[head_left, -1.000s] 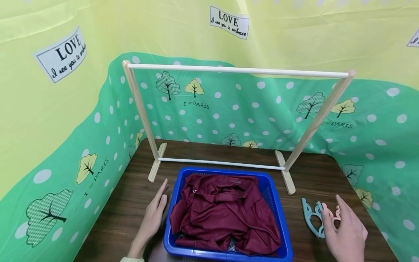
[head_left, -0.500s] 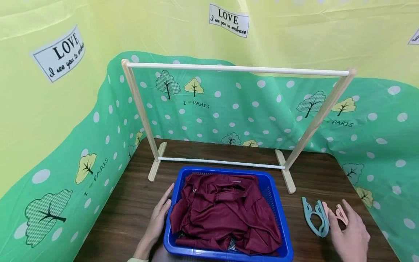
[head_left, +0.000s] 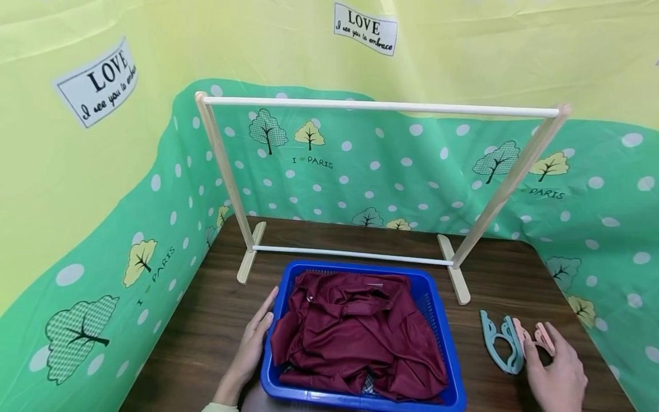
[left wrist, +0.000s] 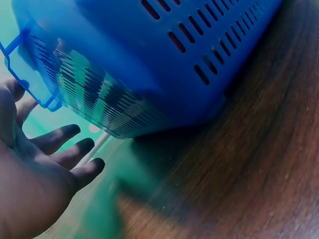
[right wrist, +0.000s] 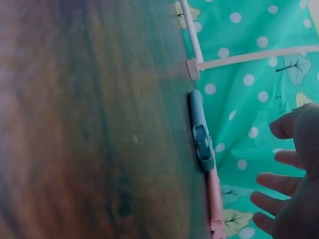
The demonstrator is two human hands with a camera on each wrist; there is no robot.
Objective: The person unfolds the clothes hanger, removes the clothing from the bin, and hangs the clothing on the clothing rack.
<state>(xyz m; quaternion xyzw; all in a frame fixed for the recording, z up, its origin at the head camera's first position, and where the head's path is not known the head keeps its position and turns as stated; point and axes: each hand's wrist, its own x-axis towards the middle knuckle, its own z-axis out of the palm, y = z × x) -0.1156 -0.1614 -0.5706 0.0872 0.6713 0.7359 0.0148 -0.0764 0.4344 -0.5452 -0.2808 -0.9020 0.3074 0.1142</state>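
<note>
In the head view my left hand [head_left: 250, 342] is at the left side of a blue plastic basket [head_left: 450, 349], its fingertips right at the rim. The left wrist view shows that hand [left wrist: 45, 174] with fingers spread beside the slotted basket wall [left wrist: 124, 55]. A maroon garment [head_left: 360, 343], bunched up, fills the basket. My right hand [head_left: 558, 372] hovers over a pink folding hanger [head_left: 546, 339], thumb and fingers apart around it. Touching the pink one on its left lies a teal folding hanger [head_left: 501, 350]. From the right wrist, the hand [right wrist: 294, 189] has loose, parted fingers.
Behind the basket stands a wooden rack with a white top bar [head_left: 381, 105], a lower white bar [head_left: 350, 254] and flat feet [head_left: 455, 280]. Everything sits on a dark wood table [head_left: 201, 332]. Printed green and yellow cloth [head_left: 360, 183] encloses the back and sides.
My left hand has moved right, up to the basket's rim. My right hand has shifted right, off the teal hanger's edge and over the pink one. The head view has tilted slightly.
</note>
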